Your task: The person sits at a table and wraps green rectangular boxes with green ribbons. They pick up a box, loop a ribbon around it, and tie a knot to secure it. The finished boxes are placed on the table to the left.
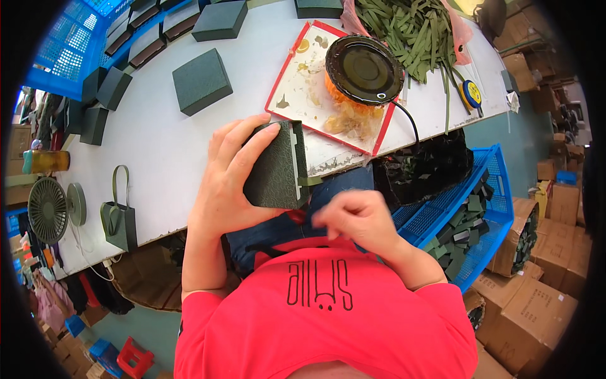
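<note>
My left hand (230, 174) is wrapped round a dark green patterned box (273, 170), held tilted at the table's front edge. Its fingers lie over the top and the thumb runs along the lower side. A pale strip shows along the box's right side, and a short green ribbon end (309, 181) sticks out there. Just right of the box, my right hand (361, 218) is curled closed, its fingertips slightly blurred. Whether anything is pinched in it is hidden. Another dark green box (202, 82) lies on the white table (151, 151).
A round black glue pot (364, 69) stands on a stained, red-edged board (303, 82), its cord hanging over the edge. Green ribbon strips (410, 35) are heaped behind it. A blue crate (492, 208) of small green pieces stands right. A small green bag (118, 221) and fan (47, 210) are left.
</note>
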Available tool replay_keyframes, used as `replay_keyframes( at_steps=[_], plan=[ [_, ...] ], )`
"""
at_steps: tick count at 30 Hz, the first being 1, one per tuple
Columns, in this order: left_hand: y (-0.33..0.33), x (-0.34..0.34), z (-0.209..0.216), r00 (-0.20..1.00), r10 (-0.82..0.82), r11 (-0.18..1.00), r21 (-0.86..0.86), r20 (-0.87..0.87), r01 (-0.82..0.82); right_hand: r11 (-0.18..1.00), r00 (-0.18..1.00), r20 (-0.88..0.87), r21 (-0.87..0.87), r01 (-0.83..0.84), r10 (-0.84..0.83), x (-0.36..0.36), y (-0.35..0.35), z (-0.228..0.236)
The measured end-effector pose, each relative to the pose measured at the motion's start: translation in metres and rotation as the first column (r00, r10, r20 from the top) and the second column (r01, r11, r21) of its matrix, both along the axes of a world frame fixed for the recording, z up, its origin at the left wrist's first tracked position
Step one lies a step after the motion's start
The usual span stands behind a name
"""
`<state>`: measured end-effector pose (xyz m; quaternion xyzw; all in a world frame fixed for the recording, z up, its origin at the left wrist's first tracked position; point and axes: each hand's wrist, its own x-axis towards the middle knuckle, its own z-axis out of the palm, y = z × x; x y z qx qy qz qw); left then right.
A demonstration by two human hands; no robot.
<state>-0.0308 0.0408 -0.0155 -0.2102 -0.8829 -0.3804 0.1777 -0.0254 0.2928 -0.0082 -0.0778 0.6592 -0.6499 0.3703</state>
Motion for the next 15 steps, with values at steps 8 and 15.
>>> replay_keyframes(
  at_steps=[8, 15],
  plan=[
    [0.001, 0.005, -0.001, 0.997, -0.071, 0.997, 0.005, 0.022, 0.071, 0.815, 0.822, 0.5, -0.335, 0.473, -0.271, 0.003, -0.021, -0.023],
    [-0.016, 0.019, -0.009, 0.997, 0.022, 0.999, -0.04, 0.07, -0.019, 0.533, 0.688, 0.51, -0.437, 0.725, -0.516, -0.023, 0.011, -0.038]
  ],
)
